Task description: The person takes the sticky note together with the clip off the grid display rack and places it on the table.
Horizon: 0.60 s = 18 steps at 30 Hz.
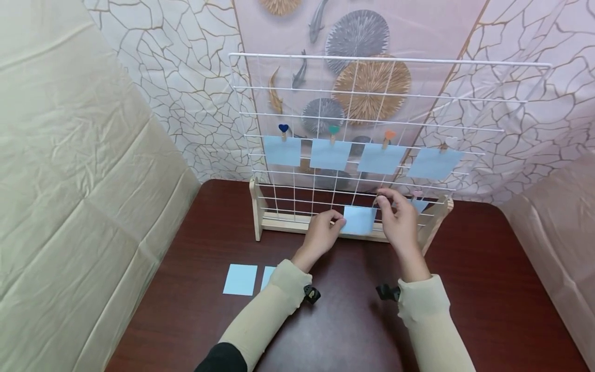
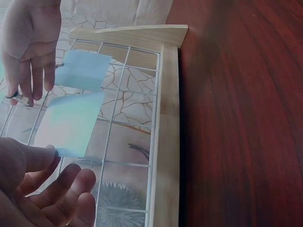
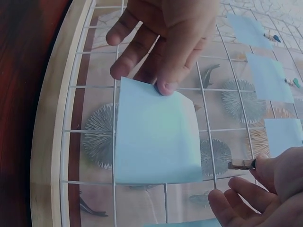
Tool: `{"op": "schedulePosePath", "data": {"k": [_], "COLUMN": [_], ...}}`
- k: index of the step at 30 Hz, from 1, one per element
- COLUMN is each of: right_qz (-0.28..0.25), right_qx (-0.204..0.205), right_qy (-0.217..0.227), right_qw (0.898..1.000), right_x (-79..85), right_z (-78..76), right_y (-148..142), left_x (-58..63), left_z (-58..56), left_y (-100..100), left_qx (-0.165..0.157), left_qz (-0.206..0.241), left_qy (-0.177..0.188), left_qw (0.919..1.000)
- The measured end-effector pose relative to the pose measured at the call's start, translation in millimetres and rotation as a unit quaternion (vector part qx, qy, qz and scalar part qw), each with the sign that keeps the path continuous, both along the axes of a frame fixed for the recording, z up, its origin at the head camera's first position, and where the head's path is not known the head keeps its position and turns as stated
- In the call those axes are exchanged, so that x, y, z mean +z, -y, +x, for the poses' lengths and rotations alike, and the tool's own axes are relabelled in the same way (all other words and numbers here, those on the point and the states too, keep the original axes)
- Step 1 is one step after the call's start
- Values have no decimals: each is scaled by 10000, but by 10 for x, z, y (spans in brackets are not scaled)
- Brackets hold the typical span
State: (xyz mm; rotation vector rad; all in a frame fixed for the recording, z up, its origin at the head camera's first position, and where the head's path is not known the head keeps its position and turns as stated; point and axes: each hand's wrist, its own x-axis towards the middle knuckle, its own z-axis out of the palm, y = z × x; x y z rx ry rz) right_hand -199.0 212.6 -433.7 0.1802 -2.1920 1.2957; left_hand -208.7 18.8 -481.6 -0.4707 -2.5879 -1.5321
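Observation:
My left hand (image 1: 322,232) pinches a light blue square of paper (image 1: 359,221) by its edge, thumb in front. The paper lies against the lower part of a white wire grid rack (image 3: 208,130). In the right wrist view, my right hand (image 3: 272,187) pinches a small wooden clothespin (image 3: 242,164) with a dark end, apart from the paper's edge. Behind my right hand, another blue paper (image 2: 81,70) hangs low on the grid under a pink-topped clothespin (image 1: 417,194), partly hidden in the head view.
Higher on the grid hangs a row of several blue papers (image 1: 282,151) under heart-topped clothespins (image 1: 333,132). The rack stands on a wooden base (image 1: 284,225). Two blue squares (image 1: 240,279) lie on the dark red table (image 1: 186,310), one partly behind my left sleeve. Patterned cloth hangs behind.

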Motion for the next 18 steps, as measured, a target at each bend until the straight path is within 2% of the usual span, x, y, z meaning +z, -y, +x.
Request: {"op": "schedulePosePath", "data": {"k": [10,18], "right_qz": [51,12], "right_qx": [-33,42], "right_qy": [-256,-78], "right_qw": [9997,10000], "right_x": [7,-78], "right_z": [87,203], "right_y": [-26,-54], "left_x": [-59,-92], "left_z": [50,113], "left_y": [68,127], "left_qx": [35,9], "left_qz": [202,78], "left_qy": [-36,-109], "left_qw": [9998,9999]}}
